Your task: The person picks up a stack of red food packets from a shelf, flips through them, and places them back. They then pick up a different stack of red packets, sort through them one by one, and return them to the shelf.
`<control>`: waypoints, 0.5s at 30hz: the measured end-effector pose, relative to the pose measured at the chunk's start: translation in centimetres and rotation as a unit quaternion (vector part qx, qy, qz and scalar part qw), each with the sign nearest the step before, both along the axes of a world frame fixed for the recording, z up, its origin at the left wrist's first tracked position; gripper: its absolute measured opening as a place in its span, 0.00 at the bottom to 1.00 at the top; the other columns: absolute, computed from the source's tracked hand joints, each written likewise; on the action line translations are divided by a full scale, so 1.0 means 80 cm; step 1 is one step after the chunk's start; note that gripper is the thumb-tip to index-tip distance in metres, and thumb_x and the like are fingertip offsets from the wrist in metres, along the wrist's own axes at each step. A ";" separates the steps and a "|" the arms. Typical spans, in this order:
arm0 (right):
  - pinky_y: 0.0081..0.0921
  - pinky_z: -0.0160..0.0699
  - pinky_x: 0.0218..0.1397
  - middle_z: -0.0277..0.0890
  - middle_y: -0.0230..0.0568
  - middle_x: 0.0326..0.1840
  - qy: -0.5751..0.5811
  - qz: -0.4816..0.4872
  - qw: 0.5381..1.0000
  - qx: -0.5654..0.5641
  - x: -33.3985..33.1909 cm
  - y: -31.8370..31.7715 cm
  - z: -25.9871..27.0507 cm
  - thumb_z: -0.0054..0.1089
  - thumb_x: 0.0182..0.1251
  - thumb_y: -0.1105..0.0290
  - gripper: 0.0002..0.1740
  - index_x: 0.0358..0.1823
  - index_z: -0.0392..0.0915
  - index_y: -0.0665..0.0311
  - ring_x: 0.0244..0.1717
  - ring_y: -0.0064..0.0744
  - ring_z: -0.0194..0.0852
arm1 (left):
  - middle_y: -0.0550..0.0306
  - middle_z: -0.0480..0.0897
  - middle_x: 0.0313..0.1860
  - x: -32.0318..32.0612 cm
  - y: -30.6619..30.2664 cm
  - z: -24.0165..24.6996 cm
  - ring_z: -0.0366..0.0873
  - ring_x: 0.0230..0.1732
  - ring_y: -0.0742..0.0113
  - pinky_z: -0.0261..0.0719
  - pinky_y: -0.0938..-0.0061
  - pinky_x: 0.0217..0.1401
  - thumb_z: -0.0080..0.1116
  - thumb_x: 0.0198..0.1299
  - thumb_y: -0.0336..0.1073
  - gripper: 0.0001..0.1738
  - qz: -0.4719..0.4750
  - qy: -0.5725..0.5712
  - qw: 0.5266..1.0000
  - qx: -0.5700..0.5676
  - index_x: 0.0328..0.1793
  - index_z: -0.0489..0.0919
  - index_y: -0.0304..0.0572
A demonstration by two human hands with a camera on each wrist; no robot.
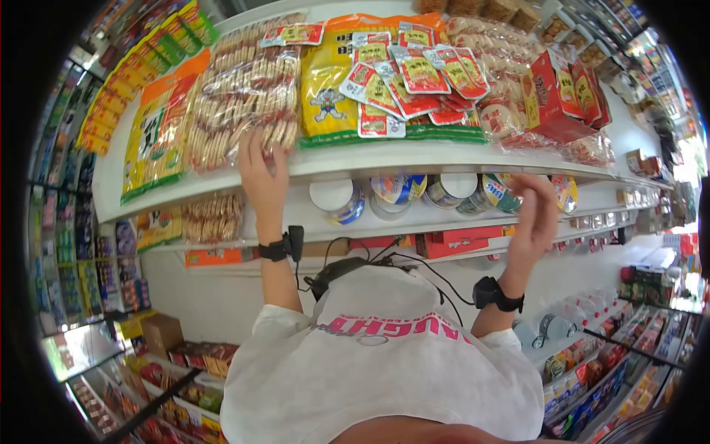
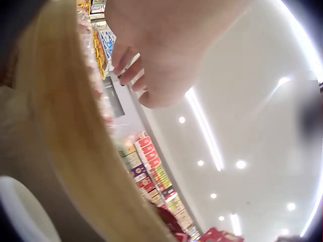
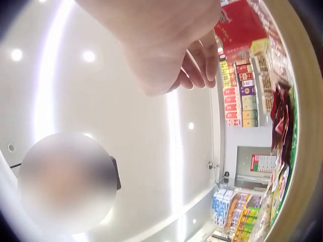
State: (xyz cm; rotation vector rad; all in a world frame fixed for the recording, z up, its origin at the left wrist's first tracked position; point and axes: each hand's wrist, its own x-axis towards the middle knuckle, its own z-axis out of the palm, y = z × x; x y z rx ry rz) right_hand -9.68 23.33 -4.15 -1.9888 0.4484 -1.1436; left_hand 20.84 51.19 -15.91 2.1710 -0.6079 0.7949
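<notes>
My left hand (image 1: 264,181) reaches over the front edge of the upper shelf. Its fingertips lie at the near end of a clear bag of round biscuits (image 1: 240,103) stacked in rows. In the left wrist view the fingers of the left hand (image 2: 161,60) hang loosely bent. My right hand (image 1: 536,218) hovers by the shelf edge with loosely curled fingers and holds nothing. Beyond it stands a red carton (image 1: 558,96) of red packets. Between the hands, red-and-white snack pouches (image 1: 421,70) are heaped on a large yellow-and-orange bag (image 1: 319,89).
White-lidded tubs (image 1: 331,194) line the shelf below, under the front edge of the upper shelf (image 1: 355,164). Another yellow-and-orange bag (image 1: 159,122) lies at the left, beside a row of yellow and green packets (image 1: 111,103). Clear bags of round snacks (image 1: 488,44) lie behind the red carton.
</notes>
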 end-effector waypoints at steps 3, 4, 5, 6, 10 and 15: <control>0.29 0.80 0.58 0.83 0.47 0.54 0.043 0.075 0.996 -0.032 0.068 0.030 0.017 0.58 0.79 0.76 0.11 0.58 0.81 0.70 0.52 0.35 0.84 | 0.44 0.80 0.71 0.007 -0.010 0.001 0.72 0.77 0.42 0.69 0.50 0.77 0.60 0.71 0.35 0.22 0.020 -0.028 0.998 0.058 0.69 0.81 0.37; 0.30 0.80 0.60 0.83 0.48 0.55 0.069 0.088 0.992 -0.051 0.088 0.035 0.020 0.60 0.78 0.75 0.12 0.59 0.80 0.70 0.53 0.38 0.84 | 0.45 0.79 0.72 0.007 -0.010 0.003 0.72 0.77 0.42 0.68 0.49 0.78 0.59 0.71 0.36 0.23 0.022 -0.023 0.998 0.059 0.70 0.81 0.37; 0.31 0.80 0.61 0.83 0.50 0.56 0.094 0.101 0.988 -0.070 0.109 0.039 0.022 0.62 0.76 0.75 0.14 0.59 0.80 0.69 0.54 0.40 0.84 | 0.45 0.79 0.72 0.008 -0.009 0.002 0.71 0.78 0.42 0.67 0.49 0.79 0.59 0.72 0.36 0.23 0.025 -0.020 0.998 0.060 0.70 0.81 0.38; 0.33 0.79 0.64 0.81 0.51 0.59 0.112 0.095 0.985 -0.094 0.131 0.042 0.023 0.64 0.75 0.73 0.17 0.62 0.79 0.68 0.58 0.44 0.83 | 0.45 0.78 0.74 0.010 -0.007 -0.002 0.70 0.79 0.41 0.67 0.48 0.79 0.59 0.72 0.37 0.24 0.023 -0.008 0.998 0.066 0.71 0.80 0.38; 0.44 0.71 0.76 0.73 0.57 0.72 0.159 0.062 0.968 -0.187 0.211 0.040 0.003 0.72 0.70 0.62 0.34 0.74 0.72 0.63 0.72 0.55 0.73 | 0.44 0.78 0.74 0.010 -0.004 0.002 0.69 0.80 0.41 0.66 0.48 0.79 0.60 0.71 0.37 0.25 0.007 0.003 0.999 0.052 0.72 0.80 0.38; 0.49 0.69 0.78 0.68 0.64 0.76 0.268 -0.175 0.869 -0.378 0.274 0.009 -0.050 0.77 0.63 0.46 0.53 0.83 0.62 0.62 0.77 0.60 0.67 | 0.43 0.77 0.75 0.007 0.001 0.008 0.68 0.80 0.41 0.65 0.47 0.80 0.60 0.70 0.37 0.26 -0.008 0.007 0.999 0.050 0.73 0.78 0.38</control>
